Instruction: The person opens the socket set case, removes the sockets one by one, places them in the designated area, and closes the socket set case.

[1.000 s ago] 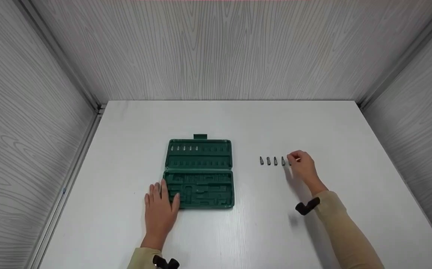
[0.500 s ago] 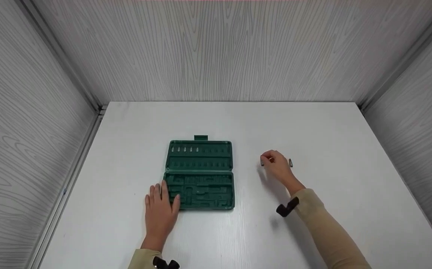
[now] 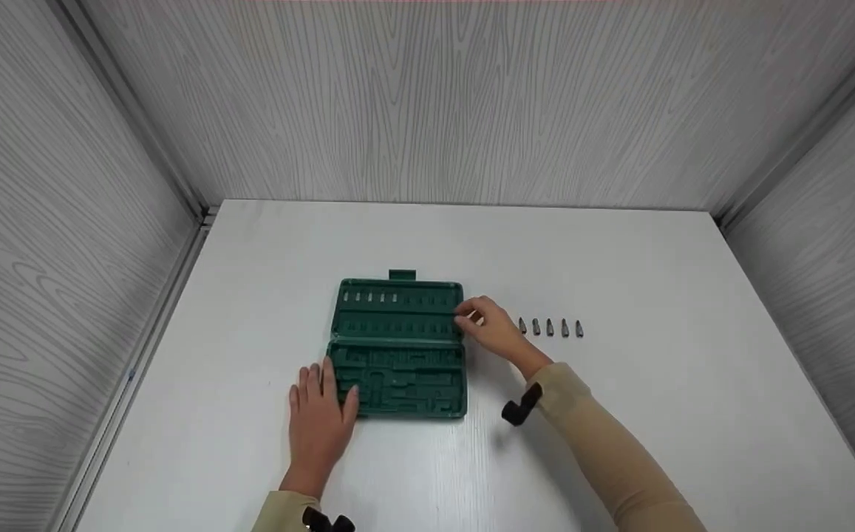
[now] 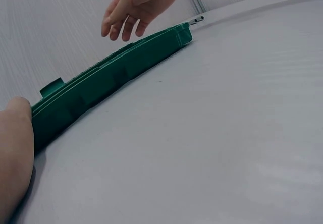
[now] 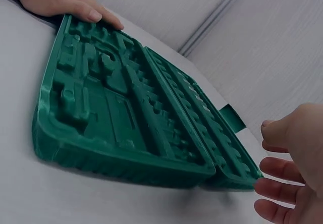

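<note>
1. Five bits [image 3: 370,297] are sitting in the green case [image 3: 405,380], all at the left end of the far row in its far half. That bit looks done to me.
2. Another five, the loose bits [image 3: 550,326], are lined up on the worktop [image 3: 641,281] to the right of the case. If those are meant to go in, I'd call it roughly halfway. The slots further right in that far row look bare, and I can't make out any bits in the row nearer the hinge.
3. Case is flat open, left of centre on the worktop.
4. Left hand [image 3: 318,428] is at the case's near left corner, fingers pretty much straight and relaxed, thumb over the edge. Looks like it's just steadying things, not clenched.
5. Right hand [image 3: 497,330] is over at the case's right edge, fingers loosely bent and released, no bit visible in them. Can't tell if the fingertips touch the rim.
</note>
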Demonstrator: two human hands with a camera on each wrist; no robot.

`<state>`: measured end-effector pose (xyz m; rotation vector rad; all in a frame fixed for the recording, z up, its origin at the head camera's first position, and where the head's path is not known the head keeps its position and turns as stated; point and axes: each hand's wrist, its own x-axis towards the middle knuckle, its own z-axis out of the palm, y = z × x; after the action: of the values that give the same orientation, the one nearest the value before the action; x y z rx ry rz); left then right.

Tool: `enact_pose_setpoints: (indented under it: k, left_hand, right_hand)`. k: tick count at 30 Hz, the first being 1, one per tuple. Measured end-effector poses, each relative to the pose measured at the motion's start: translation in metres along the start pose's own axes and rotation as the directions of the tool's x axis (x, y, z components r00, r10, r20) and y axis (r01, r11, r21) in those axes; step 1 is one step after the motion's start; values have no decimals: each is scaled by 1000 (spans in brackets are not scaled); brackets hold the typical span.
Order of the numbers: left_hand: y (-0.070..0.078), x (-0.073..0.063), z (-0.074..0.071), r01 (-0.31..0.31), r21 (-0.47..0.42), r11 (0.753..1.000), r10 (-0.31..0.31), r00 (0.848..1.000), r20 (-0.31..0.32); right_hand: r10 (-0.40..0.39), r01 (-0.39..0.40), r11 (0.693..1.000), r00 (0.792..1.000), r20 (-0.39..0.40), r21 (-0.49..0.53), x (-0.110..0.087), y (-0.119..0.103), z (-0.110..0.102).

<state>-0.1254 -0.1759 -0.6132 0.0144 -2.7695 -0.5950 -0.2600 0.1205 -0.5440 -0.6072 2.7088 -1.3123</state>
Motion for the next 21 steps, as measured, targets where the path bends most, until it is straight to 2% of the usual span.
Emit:
enact_pose_setpoints:
  k: [6,11,21]
  left_hand:
    - [3,2,2,1,-2,1000,-1,1000,-16]
    - [6,2,5,-2,-6,1000,2,1000,-15]
    - [3,-4,4,6,-12,1000,-6,1000,-5]
  right_hand:
    - [-22,22,1000,1000,-1,-9,24,-15,10]
    - [16,-16,1000,1000,-11,-21,42,-20,18]
    - [15,-14,998,1000,20,-54,66,-33,44]
